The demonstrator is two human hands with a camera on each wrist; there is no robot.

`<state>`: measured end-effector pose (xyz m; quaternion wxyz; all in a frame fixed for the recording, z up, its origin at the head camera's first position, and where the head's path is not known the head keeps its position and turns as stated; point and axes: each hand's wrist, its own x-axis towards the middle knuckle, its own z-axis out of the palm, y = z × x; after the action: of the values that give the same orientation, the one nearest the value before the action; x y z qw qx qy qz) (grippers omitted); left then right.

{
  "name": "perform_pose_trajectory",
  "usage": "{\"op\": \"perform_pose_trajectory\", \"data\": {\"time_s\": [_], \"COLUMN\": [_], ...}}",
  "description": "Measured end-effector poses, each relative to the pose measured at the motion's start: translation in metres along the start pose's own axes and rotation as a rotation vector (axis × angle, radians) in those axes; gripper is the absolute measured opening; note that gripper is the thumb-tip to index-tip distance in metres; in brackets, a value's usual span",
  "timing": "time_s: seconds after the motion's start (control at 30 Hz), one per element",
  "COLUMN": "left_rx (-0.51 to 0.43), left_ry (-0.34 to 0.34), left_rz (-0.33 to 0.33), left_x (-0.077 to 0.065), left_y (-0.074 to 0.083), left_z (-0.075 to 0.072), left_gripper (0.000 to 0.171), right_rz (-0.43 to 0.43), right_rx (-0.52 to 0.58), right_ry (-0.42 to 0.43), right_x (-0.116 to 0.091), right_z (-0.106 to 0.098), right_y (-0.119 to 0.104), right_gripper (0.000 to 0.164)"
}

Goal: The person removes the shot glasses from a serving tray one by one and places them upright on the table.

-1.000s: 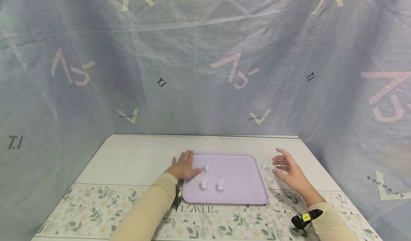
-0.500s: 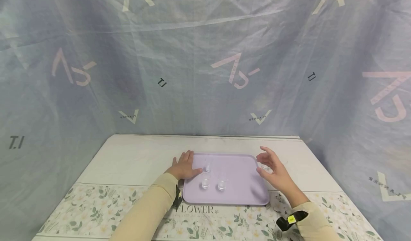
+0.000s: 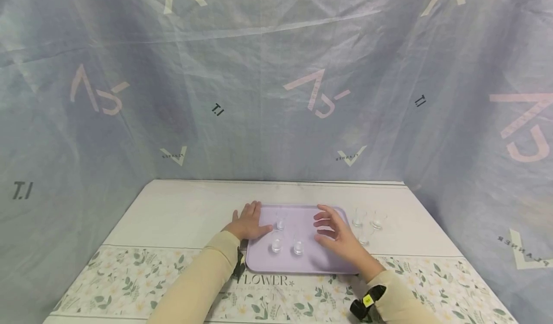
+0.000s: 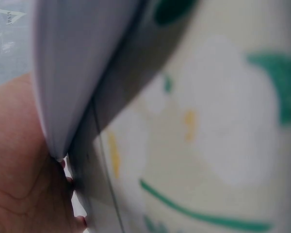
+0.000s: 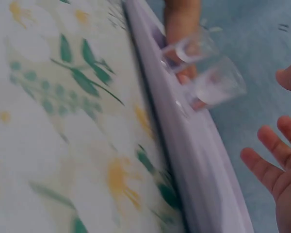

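My right hand [image 3: 339,237] has just swung in over the tray [image 3: 302,218], fingers loosely parted, carrying nothing, so the tray glasses [image 3: 276,245] stay three; three bench glasses [image 3: 377,224] stand right. My left hand [image 3: 247,224] lies straight-fingered at the left rim.

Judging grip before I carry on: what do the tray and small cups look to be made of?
Tray: probably moulded plastic with a satin finish; even lilac colour, rounded corners, no metallic glint.
Small cups: clear, smooth glass or hard plastic, can't tell which; what lies behind shows through their walls.
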<state>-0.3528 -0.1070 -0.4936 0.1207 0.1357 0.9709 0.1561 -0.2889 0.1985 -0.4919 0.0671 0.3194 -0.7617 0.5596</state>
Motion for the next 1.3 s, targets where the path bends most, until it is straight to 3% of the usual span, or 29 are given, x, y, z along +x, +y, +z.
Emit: {"op": "perform_pose_trajectory", "data": {"time_s": [0.2, 0.53, 0.97, 1.3], "left_rx": [-0.001, 0.002, -0.036, -0.012], "left_ry": [-0.011, -0.004, 0.003, 0.004], "left_rz": [-0.002, -0.005, -0.006, 0.001], "left_x": [0.001, 0.001, 0.013, 0.002], "left_y": [-0.001, -0.001, -0.009, -0.001], "left_z": [0.001, -0.001, 0.012, 0.002], "left_gripper": [0.094, 0.097, 0.104, 0.097], "right_rz": [0.049, 0.139, 0.128, 0.104], "right_rx": [0.077, -0.021, -0.053, -0.074], "right_ry": [-0.069, -0.044, -0.026, -0.027], "right_x": [0.004, 0.003, 0.006, 0.011], "right_z": [0.023, 0.044, 0.046, 0.040], "right_y": [0.001, 0.000, -0.038, -0.038], "right_gripper": [0.083, 0.084, 0.073, 0.076]}}
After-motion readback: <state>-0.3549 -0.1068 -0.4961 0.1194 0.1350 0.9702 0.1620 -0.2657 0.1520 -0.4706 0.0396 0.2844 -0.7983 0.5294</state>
